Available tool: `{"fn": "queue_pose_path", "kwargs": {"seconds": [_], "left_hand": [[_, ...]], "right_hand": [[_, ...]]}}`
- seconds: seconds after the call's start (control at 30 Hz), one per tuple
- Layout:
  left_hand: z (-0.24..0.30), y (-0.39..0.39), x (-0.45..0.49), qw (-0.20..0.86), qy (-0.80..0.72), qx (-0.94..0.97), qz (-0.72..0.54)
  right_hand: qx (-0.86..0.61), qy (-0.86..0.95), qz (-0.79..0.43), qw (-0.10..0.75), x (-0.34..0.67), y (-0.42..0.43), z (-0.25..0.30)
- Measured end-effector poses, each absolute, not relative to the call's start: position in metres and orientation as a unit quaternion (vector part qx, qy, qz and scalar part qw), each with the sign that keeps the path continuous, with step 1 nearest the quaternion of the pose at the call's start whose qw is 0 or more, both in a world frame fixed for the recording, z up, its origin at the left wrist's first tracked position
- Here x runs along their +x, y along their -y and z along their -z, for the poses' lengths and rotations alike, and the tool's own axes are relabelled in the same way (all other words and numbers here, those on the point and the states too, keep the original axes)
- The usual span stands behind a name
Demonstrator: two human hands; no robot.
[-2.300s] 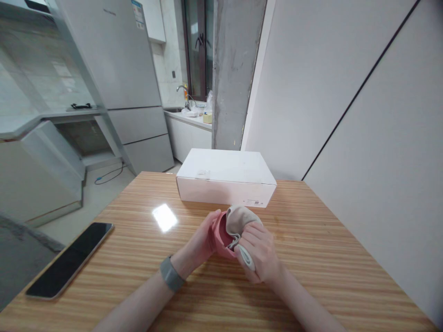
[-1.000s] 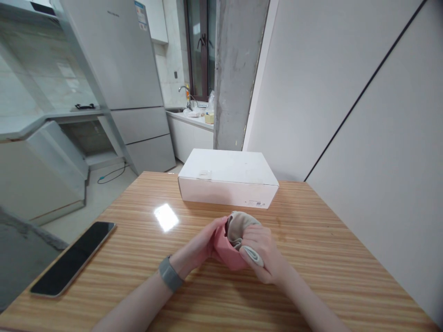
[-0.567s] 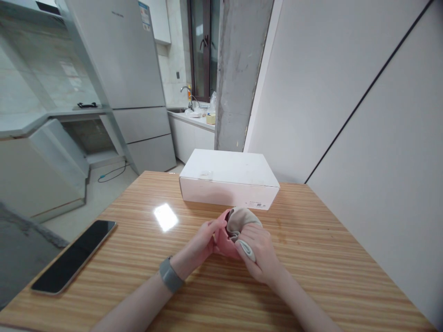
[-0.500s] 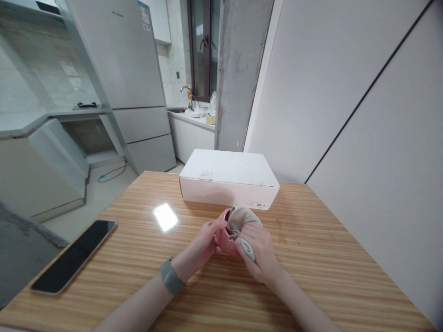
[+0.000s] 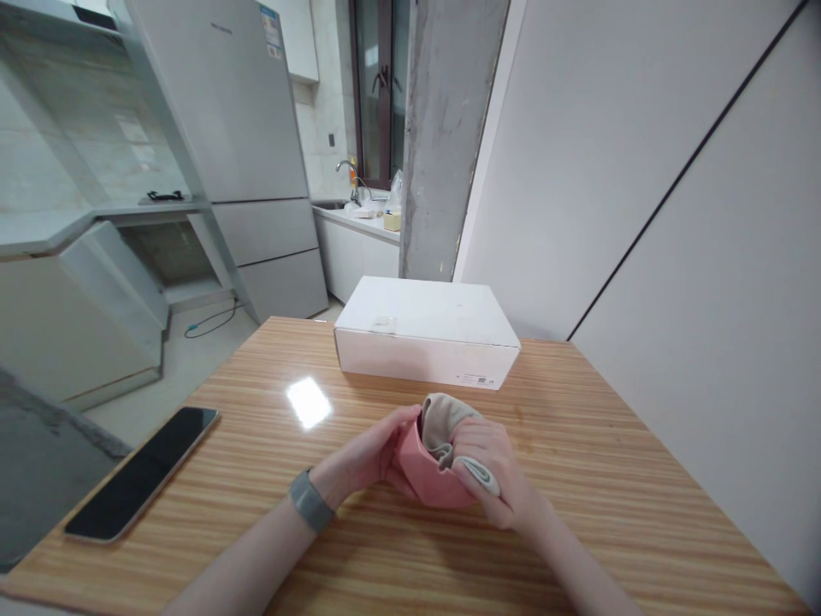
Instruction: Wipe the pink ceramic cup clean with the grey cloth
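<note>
A pink bowl-like container [image 5: 428, 481] with angled sides is tilted between my hands over the table. My left hand [image 5: 378, 449], with a grey band on its wrist, grips the container's left side, fingers curled round it. A bunched beige-grey cloth [image 5: 442, 421] sits partly inside the container's mouth. My right hand [image 5: 493, 466] is closed round that cloth at the container's right rim, and a folded end sticks out near the thumb. My right fingertips are hidden by the cloth and the container.
A closed white box [image 5: 427, 329] lies just beyond my hands on the wooden table [image 5: 603, 479]. A dark-screened phone [image 5: 144, 475] lies near the left edge. A white wall [image 5: 673, 214] runs along the right; a fridge [image 5: 256, 145] stands behind.
The pink container has come slightly nearer me and tipped, so more of its outside shows. My right hand and the cloth moved a little right and down with it.
</note>
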State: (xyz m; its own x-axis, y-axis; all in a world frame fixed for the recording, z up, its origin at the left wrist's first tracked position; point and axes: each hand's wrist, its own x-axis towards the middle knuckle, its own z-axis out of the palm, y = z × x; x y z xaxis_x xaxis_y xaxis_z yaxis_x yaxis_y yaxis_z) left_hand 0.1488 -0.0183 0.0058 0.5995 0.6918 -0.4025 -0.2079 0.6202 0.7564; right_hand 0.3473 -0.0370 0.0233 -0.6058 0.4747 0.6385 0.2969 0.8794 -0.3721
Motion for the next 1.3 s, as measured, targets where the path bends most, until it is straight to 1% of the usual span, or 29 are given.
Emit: {"fn": "queue_pose_path", "kwargs": {"seconds": [0.13,0.33,0.43,0.6,0.7,0.83,0.97,1.13,1.2,1.3], "left_hand": [[-0.004,0.016,0.148,0.824,-0.371,0.336,-0.266],[0.001,0.018,0.155,0.8,-0.367,0.318,-0.352],[-0.001,0.023,0.158,0.807,-0.334,0.305,-0.38],[-0.006,0.031,0.166,0.843,-0.219,0.246,-0.424],[-0.01,0.031,0.169,0.859,-0.202,0.225,-0.414],[-0.012,0.029,0.167,0.864,-0.253,0.242,-0.362],[-0.007,0.027,0.161,0.852,-0.295,0.278,-0.332],[-0.002,0.025,0.157,0.855,-0.308,0.318,-0.269],[0.001,0.024,0.157,0.854,-0.315,0.308,-0.276],[0.004,0.025,0.159,0.838,-0.328,0.294,-0.32]], "right_hand": [[-0.22,0.897,-0.105,0.368,0.347,0.036,-0.022],[-0.233,0.9,-0.044,0.366,0.343,0.036,-0.02],[-0.246,0.893,0.0,0.378,0.338,0.039,-0.017],[-0.25,0.871,0.048,0.42,0.335,0.04,-0.008],[-0.237,0.876,0.042,0.419,0.336,0.038,-0.006],[-0.219,0.89,0.019,0.4,0.339,0.037,-0.013],[-0.208,0.887,-0.049,0.408,0.345,0.039,-0.025],[-0.197,0.873,-0.127,0.427,0.351,0.039,-0.029],[-0.198,0.875,-0.128,0.422,0.351,0.038,-0.027],[-0.21,0.882,-0.095,0.411,0.35,0.037,-0.022]]}}
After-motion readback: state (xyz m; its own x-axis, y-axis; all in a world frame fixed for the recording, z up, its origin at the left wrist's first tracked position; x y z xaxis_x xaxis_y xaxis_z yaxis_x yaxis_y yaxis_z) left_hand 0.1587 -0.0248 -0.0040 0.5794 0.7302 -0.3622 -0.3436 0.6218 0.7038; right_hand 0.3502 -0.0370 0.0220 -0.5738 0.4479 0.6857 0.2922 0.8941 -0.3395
